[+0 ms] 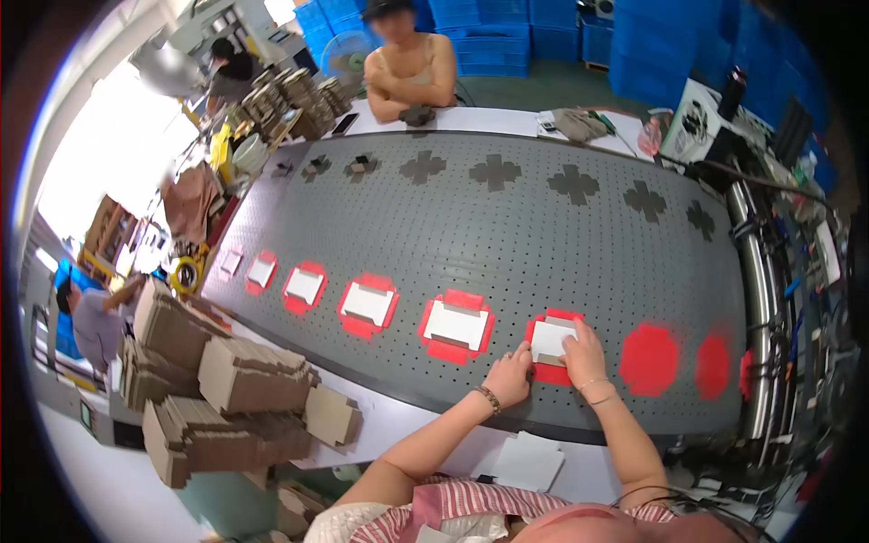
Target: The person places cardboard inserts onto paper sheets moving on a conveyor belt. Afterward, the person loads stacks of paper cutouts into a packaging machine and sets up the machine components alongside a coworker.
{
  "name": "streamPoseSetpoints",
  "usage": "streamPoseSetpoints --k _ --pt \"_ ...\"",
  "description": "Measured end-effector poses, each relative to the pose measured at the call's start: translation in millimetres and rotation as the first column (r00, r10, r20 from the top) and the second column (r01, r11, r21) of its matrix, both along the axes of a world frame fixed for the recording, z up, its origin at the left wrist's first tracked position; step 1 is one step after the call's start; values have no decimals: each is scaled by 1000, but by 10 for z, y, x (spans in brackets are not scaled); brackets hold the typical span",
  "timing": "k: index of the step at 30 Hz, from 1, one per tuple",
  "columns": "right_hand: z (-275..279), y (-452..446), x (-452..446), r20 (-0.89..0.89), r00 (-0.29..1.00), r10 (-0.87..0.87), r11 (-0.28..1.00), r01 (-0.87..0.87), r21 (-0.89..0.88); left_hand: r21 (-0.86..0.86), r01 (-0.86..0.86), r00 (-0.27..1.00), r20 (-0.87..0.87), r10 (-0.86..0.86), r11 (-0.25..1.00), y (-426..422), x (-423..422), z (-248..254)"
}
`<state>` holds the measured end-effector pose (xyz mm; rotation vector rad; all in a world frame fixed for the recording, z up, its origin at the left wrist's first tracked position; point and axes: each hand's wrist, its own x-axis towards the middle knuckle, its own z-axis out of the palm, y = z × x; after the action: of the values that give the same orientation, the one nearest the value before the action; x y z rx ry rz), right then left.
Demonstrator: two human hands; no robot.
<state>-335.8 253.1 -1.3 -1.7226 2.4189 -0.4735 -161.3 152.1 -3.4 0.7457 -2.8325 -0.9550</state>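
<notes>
A white card (pixel 549 338) with a grey-brown board strip along its lower edge lies on a red cross-shaped patch (pixel 552 373) of the perforated grey table belt (pixel 489 244). At its left edge, the curled fingers of my left hand (pixel 510 374) meet the card. My right hand (pixel 586 356) grips its right side, thumb and fingers bent over the edge. Just to the left, another white card (pixel 455 326) rests on its own red patch, with board strips along two edges. Loose white sheets (pixel 527 462) lie on the ledge close to my body.
Smaller-looking cards, such as this one (pixel 368 303), continue leftward. Two red patches (pixel 650 360) are to the right. Dark cross shapes (pixel 494 172) line the far side. Cardboard stacks (pixel 244 376) stand lower left, metal rollers (pixel 760 299) at right. A person (pixel 407 68) sits opposite, arms folded.
</notes>
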Motion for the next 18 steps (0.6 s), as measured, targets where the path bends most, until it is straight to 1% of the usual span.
streamPoseSetpoints --k 1,2,3,4,5,6,7,8,9,10,11,12,13,14,15,16,17,18 --pt "15 -63 6 -231 973 -11 975 -41 -218 18 -31 999 -16 31 999 -57 -11 -99" --pt "-32 -106 -8 -192 981 -36 991 11 -134 62 -110 987 -108 116 992 -83 12 -217" --pt "46 -73 56 -195 981 3 995 -23 -101 107 -185 961 -191 202 977 -31 87 -291" --pt "180 -153 96 -12 997 -79 996 80 31 30 -196 918 -345 194 980 5 167 -207" --pt "262 -219 126 159 969 -190 971 162 175 30 -212 911 -355 208 977 45 272 -111" --pt "236 -241 145 176 969 -174 954 122 272 184 -48 958 -271 98 982 121 397 -15" --pt "133 -237 139 176 971 -161 956 110 271 346 105 978 -204 -34 932 207 516 64" --pt "-19 -174 117 159 981 -110 985 86 147 455 161 973 -222 -63 876 337 634 142" --pt "6 -125 156 138 988 -64 998 61 25 558 217 966 -243 -92 801 479 719 174" --pt "40 -48 208 146 987 -62 998 56 40 541 247 962 -236 -137 804 589 785 61" --pt "98 11 251 114 991 -76 996 81 -44 549 242 964 -230 -135 800 642 840 -68" --pt "173 53 301 82 992 -95 986 105 -130 369 313 929 -312 -200 875 666 869 -99" --pt "159 145 322 87 992 -97 987 107 -123 172 362 883 -379 -278 916 707 890 -119" --pt "127 272 330 124 987 -104 977 125 -172 154 310 893 -386 -232 938 768 898 -132" --pt "101 418 372 164 979 -117 965 152 -215 165 318 894 -381 -237 934 785 892 -111" --pt "87 560 422 207 970 -131 952 181 -247 76 306 881 -400 -252 949 814 872 -93" --pt "89 673 443 218 965 -147 951 198 -238 -14 293 868 -415 -272 956 832 854 -82" --pt "95 821 456 266 959 -99 949 171 -263 -28 289 867 -416 -274 957 852 835 -122"
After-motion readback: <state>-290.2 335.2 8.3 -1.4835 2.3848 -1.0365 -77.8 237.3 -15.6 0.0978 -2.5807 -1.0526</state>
